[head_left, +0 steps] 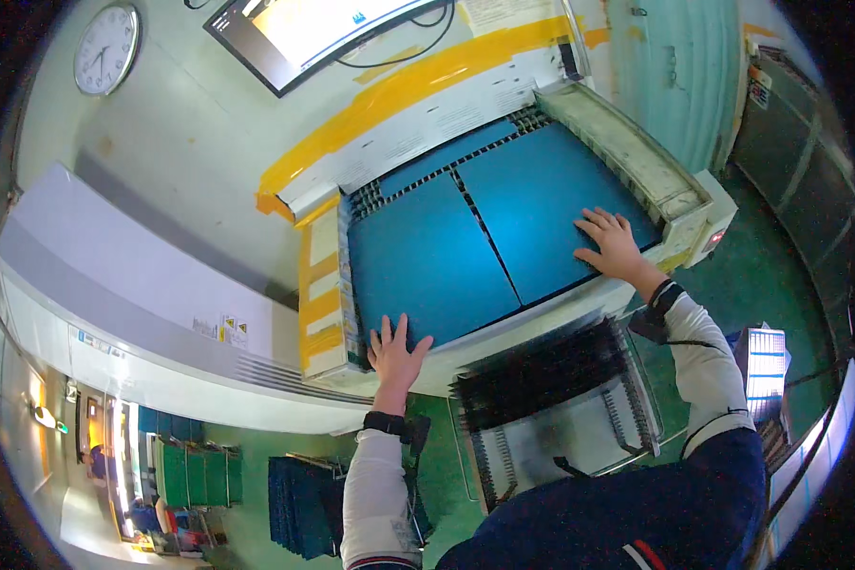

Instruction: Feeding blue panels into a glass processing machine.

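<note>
Two large flat blue panels (427, 256) lie side by side on the roller bed of a machine, split by a narrow dark gap. Farther back, another blue panel (446, 157) sits partly between the rollers and the white machine front. Spread fingers of my left hand (398, 359) rest at the near left corner of the left panel. On the right panel (560, 204), near its right edge, my right hand (616, 249) lies with fingers apart. Neither hand grips anything.
Below the machine stands a rack (541, 380) with a row of dark slats. Raised guide rails (627, 152) border the bed. A screen (313, 38) and a clock (105, 49) hang on the wall. Left is a white cabinet-like unit (152, 285); a dark blue stack (302, 503) stands behind.
</note>
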Action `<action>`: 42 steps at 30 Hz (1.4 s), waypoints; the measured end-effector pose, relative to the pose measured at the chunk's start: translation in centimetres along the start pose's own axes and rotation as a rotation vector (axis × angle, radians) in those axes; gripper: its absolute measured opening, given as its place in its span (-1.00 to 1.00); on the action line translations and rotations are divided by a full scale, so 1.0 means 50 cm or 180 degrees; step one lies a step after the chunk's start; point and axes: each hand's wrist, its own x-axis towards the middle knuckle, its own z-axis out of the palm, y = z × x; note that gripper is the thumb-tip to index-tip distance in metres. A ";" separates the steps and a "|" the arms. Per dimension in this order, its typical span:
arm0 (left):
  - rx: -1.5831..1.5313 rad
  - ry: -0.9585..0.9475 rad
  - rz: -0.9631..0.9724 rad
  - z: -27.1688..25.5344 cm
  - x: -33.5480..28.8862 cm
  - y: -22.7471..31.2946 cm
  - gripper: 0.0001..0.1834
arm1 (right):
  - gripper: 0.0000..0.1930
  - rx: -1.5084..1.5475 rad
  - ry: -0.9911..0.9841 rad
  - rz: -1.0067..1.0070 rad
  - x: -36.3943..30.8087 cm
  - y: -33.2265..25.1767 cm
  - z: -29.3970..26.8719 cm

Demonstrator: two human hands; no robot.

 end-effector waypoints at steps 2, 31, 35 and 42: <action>0.0094 -0.0071 0.0092 -0.003 0.010 -0.010 -0.17 | -0.38 -0.0014 -0.0038 -0.0028 0.017 0.008 0.005; 0.0125 -0.0010 0.0165 -0.008 0.040 0.005 -0.20 | -0.42 0.0052 -0.0105 0.0048 0.072 -0.001 0.015; 0.0371 0.0166 0.0501 -0.019 -0.027 0.033 -0.21 | -0.41 0.0129 -0.0178 -0.0076 0.053 0.004 0.011; -0.0361 -0.0352 0.1760 -0.031 -0.183 0.099 -0.27 | -0.44 0.0427 -0.0731 -0.0958 0.032 0.012 -0.043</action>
